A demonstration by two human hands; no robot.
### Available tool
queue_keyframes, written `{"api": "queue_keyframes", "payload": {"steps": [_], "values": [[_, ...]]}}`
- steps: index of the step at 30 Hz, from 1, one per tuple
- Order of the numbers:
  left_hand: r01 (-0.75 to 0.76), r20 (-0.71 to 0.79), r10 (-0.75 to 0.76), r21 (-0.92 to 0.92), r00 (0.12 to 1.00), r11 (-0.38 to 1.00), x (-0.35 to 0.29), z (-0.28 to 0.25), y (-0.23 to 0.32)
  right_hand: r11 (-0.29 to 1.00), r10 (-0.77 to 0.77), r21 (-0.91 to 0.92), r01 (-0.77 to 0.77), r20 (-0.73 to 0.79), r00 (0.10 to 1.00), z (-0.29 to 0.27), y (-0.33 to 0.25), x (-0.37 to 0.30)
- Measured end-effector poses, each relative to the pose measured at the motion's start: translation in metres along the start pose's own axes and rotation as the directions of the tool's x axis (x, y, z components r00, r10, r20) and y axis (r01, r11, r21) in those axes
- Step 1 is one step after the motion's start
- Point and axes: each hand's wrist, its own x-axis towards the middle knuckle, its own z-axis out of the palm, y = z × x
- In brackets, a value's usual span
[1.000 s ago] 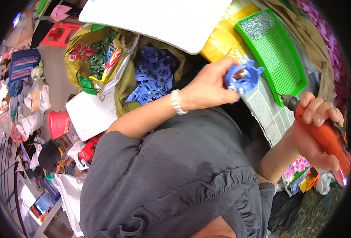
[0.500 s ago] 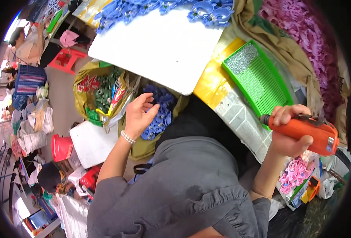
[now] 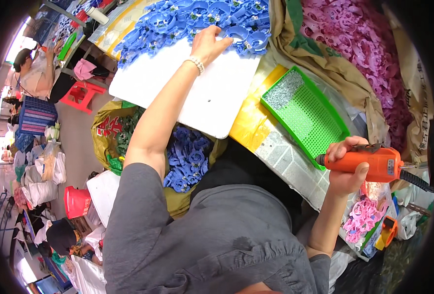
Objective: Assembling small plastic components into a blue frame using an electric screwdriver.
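Note:
My left hand (image 3: 208,47) reaches out over the white board (image 3: 192,105), at the near edge of a heap of blue plastic parts (image 3: 177,22). Its thumb is apart from the fingers and nothing shows between them; whether the fingertips touch a part is hard to see. On the right, my right hand (image 3: 347,171) is wrapped round an orange electric screwdriver (image 3: 373,164), whose black nose points left, beside the green perforated tray (image 3: 320,120). Small silvery screws (image 3: 284,89) lie at that tray's far end.
Below the board's near edge, more blue parts (image 3: 187,161) fill an open bag. Pink parts (image 3: 354,54) are heaped in a sack at far right. A black coiled cable (image 3: 417,181) trails from the screwdriver. Red stool (image 3: 82,95) and another person (image 3: 35,76) are at far left.
My left hand has moved up and away from above the bag of blue parts to the heap on the board. My right hand still holds the screwdriver, slightly shifted in view.

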Motion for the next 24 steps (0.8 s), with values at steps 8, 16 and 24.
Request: {"api": "queue_keyframes", "payload": {"steps": [8, 16, 24], "values": [[0.093, 0.118, -0.092, -0.005, 0.989, 0.996, 0.003, 0.013, -0.007, 1.000, 0.016, -0.022, -0.017, -0.042, 0.999, -0.012, 0.001, 0.003], [0.332, 0.338, -0.266, -0.154, 0.903, 0.931, -0.027, -0.014, -0.012, 0.999, 0.013, -0.035, -0.014, -0.013, 1.000, -0.011, 0.007, 0.004], [0.190, 0.102, -0.164, -0.365, 0.981, 0.911, -0.069, -0.020, -0.005, 0.999, 0.031, -0.041, -0.032, -0.035, 0.999, -0.004, 0.002, 0.008]]}}
